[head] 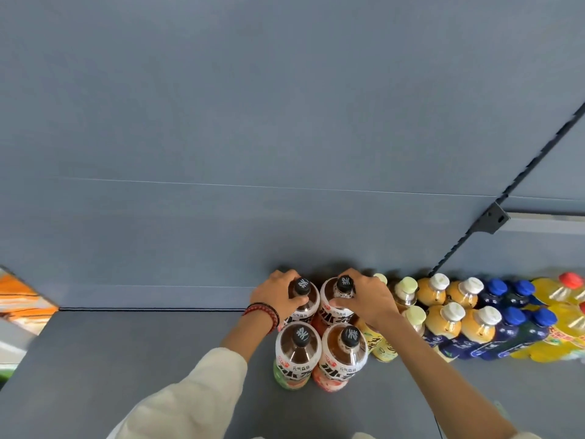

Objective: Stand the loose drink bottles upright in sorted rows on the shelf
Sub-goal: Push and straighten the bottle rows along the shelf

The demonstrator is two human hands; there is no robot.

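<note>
From the head camera, four brown iced-tea bottles with black caps stand upright in a tight two-by-two block on the grey shelf [158, 359], close to its blue-grey back panel [253, 153]. The left hand [280, 296] grasps the left rear tea bottle [302, 286], fingers curled round its neck and shoulder just under the cap. The right hand [364, 299] grasps the right rear tea bottle [343, 285] in the same way, thumb lying across its shoulder. Just in front of these, free of either hand, stand the front left tea bottle [297, 353] with a green base and the front right tea bottle [343, 356] with a pinkish base. To the right, touching the block, upright rows run on: yellow-labelled bottles [384, 346] with pale green caps, orange juice bottles [437, 289] with white caps, dark blue bottles [506, 299] with blue caps, and yellow bottles [566, 289] with red caps at the frame edge. The left wrist wears red and dark beaded bracelets [266, 312] above a cream sleeve [190, 391]. A black slotted upright [506, 191] with a bracket [493, 218] crosses the back panel at right.
</note>
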